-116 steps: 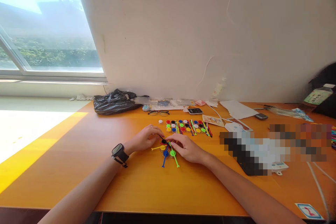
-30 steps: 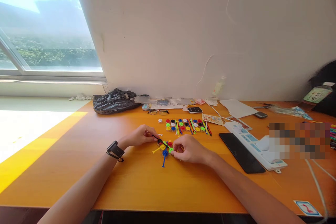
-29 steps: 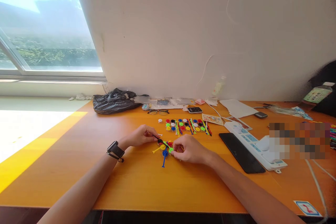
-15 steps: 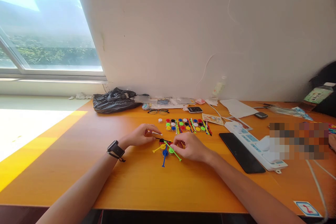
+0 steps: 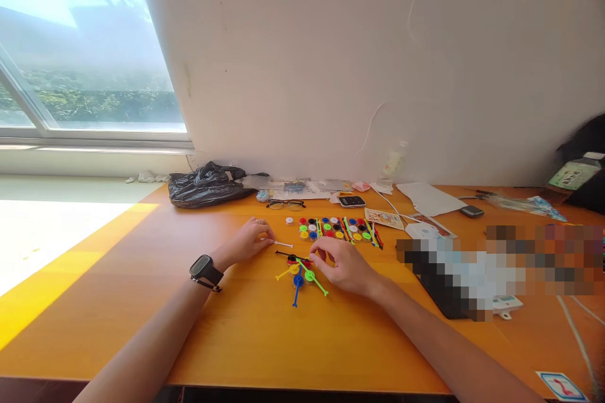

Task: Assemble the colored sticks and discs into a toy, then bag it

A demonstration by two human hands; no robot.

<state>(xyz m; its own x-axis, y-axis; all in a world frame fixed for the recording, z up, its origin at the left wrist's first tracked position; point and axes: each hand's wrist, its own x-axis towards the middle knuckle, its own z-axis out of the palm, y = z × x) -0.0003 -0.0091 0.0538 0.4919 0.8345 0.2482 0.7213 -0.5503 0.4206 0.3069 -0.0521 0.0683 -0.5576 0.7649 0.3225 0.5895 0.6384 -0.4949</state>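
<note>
Touching left fingers (image 5: pixel 266 230) (seemingly) lies a white stick (image 5: pixel 284 244).

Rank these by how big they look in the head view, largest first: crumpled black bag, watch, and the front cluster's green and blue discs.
1. Black bag
2. Watch
3. Green disc and blue disc: too alike to rank.

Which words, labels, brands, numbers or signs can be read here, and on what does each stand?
No text reads clearly.
Red mark on the blue-edged sticker: too blurred to name.
Characters on the bottle label: too small.
Print on the card: too small.
Marks on the black device: too small.
</note>
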